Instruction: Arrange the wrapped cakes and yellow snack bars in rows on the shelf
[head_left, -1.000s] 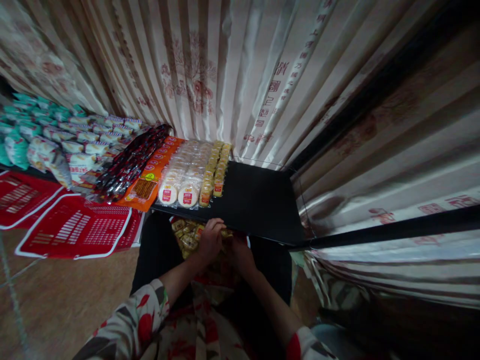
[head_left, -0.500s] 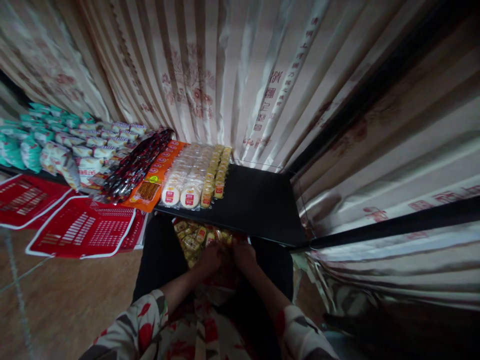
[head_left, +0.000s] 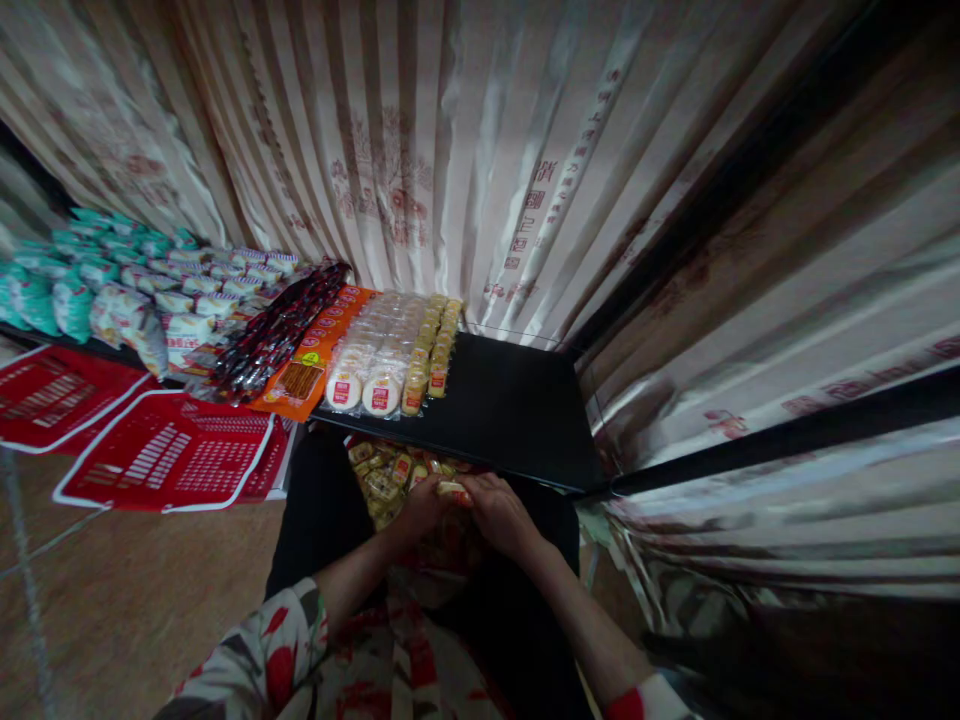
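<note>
My left hand (head_left: 421,508) and my right hand (head_left: 499,508) meet above my lap, fingers closed on a small snack packet (head_left: 454,491) with a yellowish wrapper and a red label. Beneath them is a heap of similar yellow packets (head_left: 381,484) between my knees; its container is mostly hidden. On the black table (head_left: 517,400) before me stand rows of the same kind of packets (head_left: 417,388). Left of these are rows of round, clear-wrapped white snacks (head_left: 381,394) with red labels.
Further left on the table lie an orange bag (head_left: 300,380), dark shiny packets (head_left: 262,345), white packets (head_left: 191,335) and green bags (head_left: 73,300). Red baskets (head_left: 172,440) with white handles sit at lower left. A pleated curtain (head_left: 480,150) hangs behind the table.
My right hand has shifted slightly right and turned, and a packet now shows between my two hands. The view has shifted slightly; the rows on the table look the same.
</note>
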